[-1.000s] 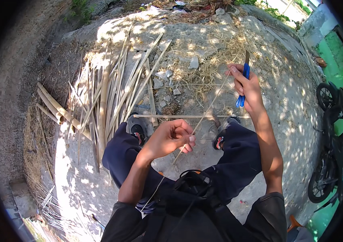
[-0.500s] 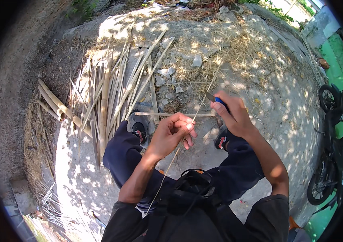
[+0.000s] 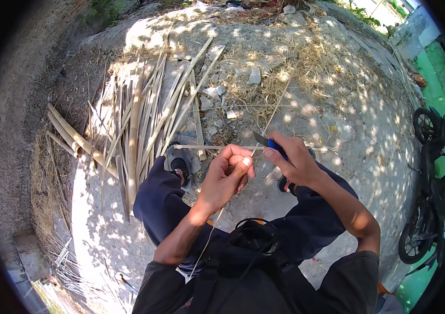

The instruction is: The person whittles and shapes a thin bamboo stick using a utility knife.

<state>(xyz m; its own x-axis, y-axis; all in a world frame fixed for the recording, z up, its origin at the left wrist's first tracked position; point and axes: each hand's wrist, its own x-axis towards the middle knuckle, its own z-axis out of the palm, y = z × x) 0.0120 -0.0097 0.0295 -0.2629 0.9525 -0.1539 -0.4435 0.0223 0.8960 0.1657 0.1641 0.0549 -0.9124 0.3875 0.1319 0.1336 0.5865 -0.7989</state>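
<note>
My left hand [image 3: 225, 180] pinches a thin bamboo strip [image 3: 280, 104] between thumb and fingers. The strip slants from the upper right, through this hand, down toward my lap. My right hand [image 3: 297, 163] is closed around the blue handle of a knife [image 3: 260, 139], its short dark blade pointing up and left. The blade lies at the strip just beyond my left fingertips; whether it cuts in, I cannot tell. Below the hands another flat bamboo strip [image 3: 201, 147] lies crosswise near my feet.
A heap of split bamboo strips [image 3: 149, 110] lies at left on the ground, beside thicker bamboo poles [image 3: 71, 128]. Stone chunks [image 3: 254, 77] and dry shavings [image 3: 306, 63] are scattered ahead. A dark motorcycle [image 3: 431, 178] stands at far right by a green wall [image 3: 439, 73].
My right hand has moved left and slightly down with the knife, bringing the blade nearer my left hand. The left hand keeps its pinch on the strip, almost in place.
</note>
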